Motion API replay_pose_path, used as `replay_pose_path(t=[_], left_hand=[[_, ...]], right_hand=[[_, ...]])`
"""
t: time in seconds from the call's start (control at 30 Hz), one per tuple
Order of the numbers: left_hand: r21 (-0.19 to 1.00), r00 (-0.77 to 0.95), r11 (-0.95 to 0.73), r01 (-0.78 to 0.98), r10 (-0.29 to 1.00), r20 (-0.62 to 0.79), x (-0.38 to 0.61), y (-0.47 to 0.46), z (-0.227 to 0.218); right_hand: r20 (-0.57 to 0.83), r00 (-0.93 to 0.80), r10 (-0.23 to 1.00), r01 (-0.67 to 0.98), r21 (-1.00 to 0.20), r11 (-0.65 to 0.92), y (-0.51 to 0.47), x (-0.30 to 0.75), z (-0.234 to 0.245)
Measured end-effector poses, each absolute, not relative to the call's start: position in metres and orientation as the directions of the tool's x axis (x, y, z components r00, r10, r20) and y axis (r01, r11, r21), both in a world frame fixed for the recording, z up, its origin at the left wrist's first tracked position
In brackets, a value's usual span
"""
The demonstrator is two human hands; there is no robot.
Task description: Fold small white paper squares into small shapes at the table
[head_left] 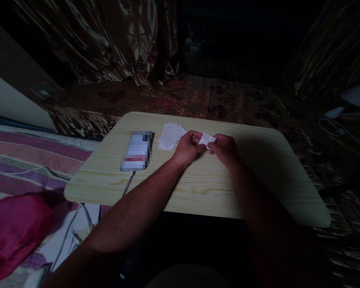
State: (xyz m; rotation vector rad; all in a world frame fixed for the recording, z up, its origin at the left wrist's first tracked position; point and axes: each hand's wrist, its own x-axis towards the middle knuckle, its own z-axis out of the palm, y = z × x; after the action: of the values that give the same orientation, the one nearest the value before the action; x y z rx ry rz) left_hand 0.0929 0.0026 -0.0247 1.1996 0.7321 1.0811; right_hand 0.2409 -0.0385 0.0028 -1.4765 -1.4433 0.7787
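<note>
Left hand (187, 149) and right hand (227, 149) pinch folded paper (206, 138); probably light, likely creases easily, best held by edges.

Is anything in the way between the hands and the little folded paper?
Nothing visible: the left hand and right hand both hold the folded paper. The other white paper lies off to the left.

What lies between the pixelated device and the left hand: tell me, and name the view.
Overlapping white papers lie on the table between the pixelated device and the left hand; the head view shows this.
</note>
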Motion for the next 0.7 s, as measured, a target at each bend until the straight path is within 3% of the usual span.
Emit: replay_pose_path(t=[0.7], left_hand=[[0.977, 0.379, 0.004, -0.215, 0.922, 0.079, 0.0936, 0.0011, -0.0249]], right_hand=[[0.173, 0.104, 0.979, 0.464, -0.879, 0.106, -0.0350, 0.2425, -0.0064]])
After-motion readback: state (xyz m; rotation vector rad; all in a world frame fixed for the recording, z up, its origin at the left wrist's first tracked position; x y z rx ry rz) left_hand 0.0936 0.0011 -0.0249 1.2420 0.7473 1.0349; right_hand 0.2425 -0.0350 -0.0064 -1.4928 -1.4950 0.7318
